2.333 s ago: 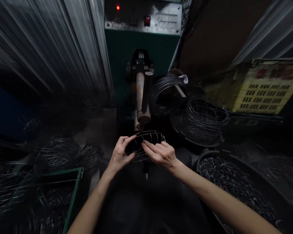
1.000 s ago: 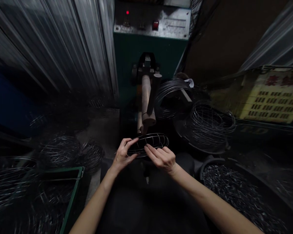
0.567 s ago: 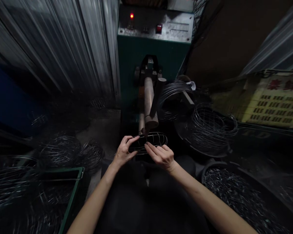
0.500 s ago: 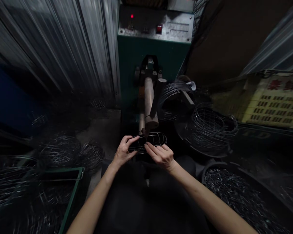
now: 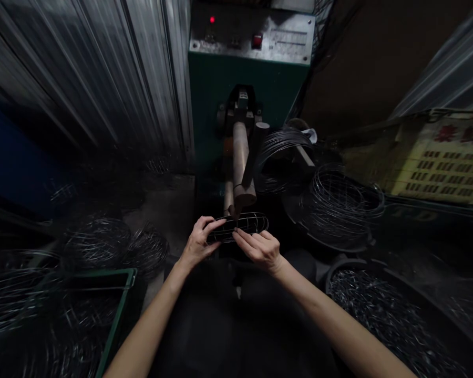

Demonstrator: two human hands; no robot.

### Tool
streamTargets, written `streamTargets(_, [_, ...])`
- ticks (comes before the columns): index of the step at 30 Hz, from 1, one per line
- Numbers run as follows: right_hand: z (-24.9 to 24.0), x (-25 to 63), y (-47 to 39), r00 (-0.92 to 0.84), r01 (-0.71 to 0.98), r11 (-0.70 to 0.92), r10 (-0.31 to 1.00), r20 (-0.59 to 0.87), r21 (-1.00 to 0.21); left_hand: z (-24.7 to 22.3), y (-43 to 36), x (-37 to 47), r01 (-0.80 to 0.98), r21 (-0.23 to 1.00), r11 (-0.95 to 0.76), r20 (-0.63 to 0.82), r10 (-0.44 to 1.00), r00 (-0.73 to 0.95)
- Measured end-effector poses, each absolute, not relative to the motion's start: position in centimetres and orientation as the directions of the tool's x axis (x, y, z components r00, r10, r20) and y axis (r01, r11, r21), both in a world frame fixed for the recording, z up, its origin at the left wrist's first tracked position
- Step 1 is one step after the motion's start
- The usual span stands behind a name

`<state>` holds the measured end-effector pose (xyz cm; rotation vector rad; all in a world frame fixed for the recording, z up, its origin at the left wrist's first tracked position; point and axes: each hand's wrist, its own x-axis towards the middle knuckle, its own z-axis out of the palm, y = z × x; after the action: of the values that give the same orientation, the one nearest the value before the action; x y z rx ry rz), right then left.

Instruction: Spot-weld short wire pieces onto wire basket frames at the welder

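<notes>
A round wire frame (image 5: pixel 256 222) with thin crossing wires is under the tip of the machine's metal arm (image 5: pixel 241 157). My left hand (image 5: pixel 200 239) grips the frame's left side, thumb below and fingers above. On the near side, my right hand (image 5: pixel 259 248) is closed in a pinch around a small dark piece at the wire frame, just below the arm's tip. That piece is too small to make out. The green machine (image 5: pixel 208 79) behind has a metal panel with a lit red light.
At the right are a coil of wire (image 5: pixel 279 142), a stack of wire rings (image 5: pixel 345 197), a tub of small metal pieces (image 5: pixel 372 299) and a yellow crate (image 5: pixel 441 168). To the left, a green-rimmed crate (image 5: pixel 120 310) stands near more wire rings (image 5: pixel 96 239).
The camera view has shifted slightly. Both hands keep nearly the same hold, and the wire frame sits slightly higher in view, its near edge closer to the far edge.
</notes>
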<state>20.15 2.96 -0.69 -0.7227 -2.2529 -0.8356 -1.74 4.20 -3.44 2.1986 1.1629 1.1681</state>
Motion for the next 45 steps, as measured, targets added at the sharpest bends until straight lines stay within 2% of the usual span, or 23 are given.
streamTargets(7, [-0.7, 20.1, 3.2, -0.67, 0.65, 0.682, 0.305, 0.677, 0.336, -4.0, 3.9, -2.0, 0.474, 0.672, -0.57, 0.502, 0.82, 0.274])
streamTargets(12, [-0.6, 20.4, 3.1, -0.668, 0.662, 0.68, 0.343, 0.661, 0.315, -3.8, 4.0, -1.7, 0.486, 0.669, -0.563, 0.469, 0.826, 0.311])
streamTargets(19, [-0.1, 20.5, 3.2, -0.676, 0.633, 0.711, 0.314, 0.667, 0.307, -3.5, 3.8, -1.7, 0.465, 0.69, -0.554, 0.459, 0.833, 0.31])
streamTargets(28, [0.4, 20.0, 2.6, -0.679, 0.621, 0.742, 0.349, 0.646, 0.251, -3.2, 3.0, -1.5, 0.477, 0.685, -0.551, 0.458, 0.835, 0.306])
streamTargets(33, [0.8, 20.6, 2.9, -0.733, 0.592, 0.775, 0.401, 0.55, 0.224, -3.2, 3.3, -1.6, 0.461, 0.679, -0.571, 0.473, 0.821, 0.321])
streamTargets(39, [2.2, 20.4, 2.8, -0.791, 0.585, 0.798, 0.52, 0.321, 0.147, -3.2, 3.1, -1.6, 0.468, 0.677, -0.568, 0.464, 0.823, 0.327])
streamTargets(41, [2.6, 20.3, 2.7, -0.798, 0.584, 0.799, 0.53, 0.287, 0.146, -3.1, 3.0, -1.6, 0.477, 0.674, -0.564, 0.459, 0.826, 0.328])
streamTargets(45, [2.5, 20.4, 2.4, -0.787, 0.562, 0.796, 0.432, 0.441, 0.223, -3.0, 3.0, -1.5, 0.45, 0.674, -0.586, 0.488, 0.81, 0.324])
